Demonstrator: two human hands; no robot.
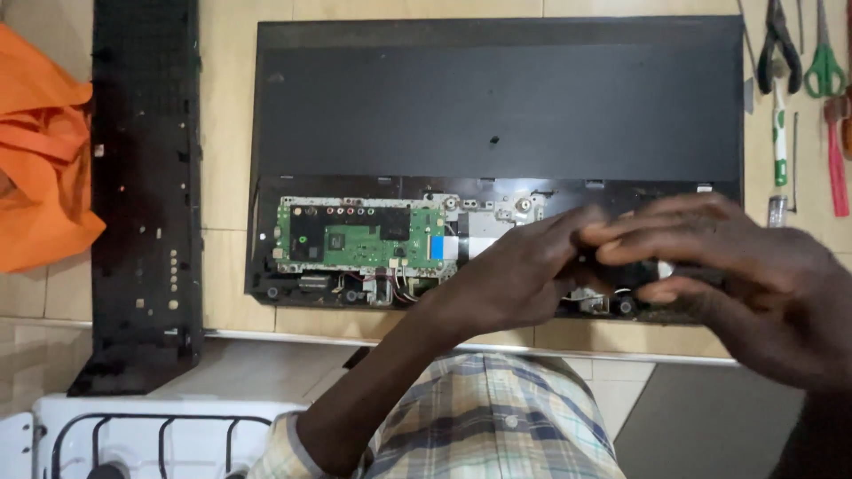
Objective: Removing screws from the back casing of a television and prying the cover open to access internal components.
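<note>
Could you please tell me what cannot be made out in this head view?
- Small dark part between the left hand and right hand: fingers hide it.
- TV lower right corner: behind the hands.
- Tools: cut by the top and right edges.
- Green board parts: too small.

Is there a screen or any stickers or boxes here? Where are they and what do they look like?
Flat television: lies back-up on the tiled floor, wide black rectangle, its lower strip opened.
Green circuit board: inside that strip, left of the hands; its small markings are too tiny to tell.
No boxes or signs show.
</note>
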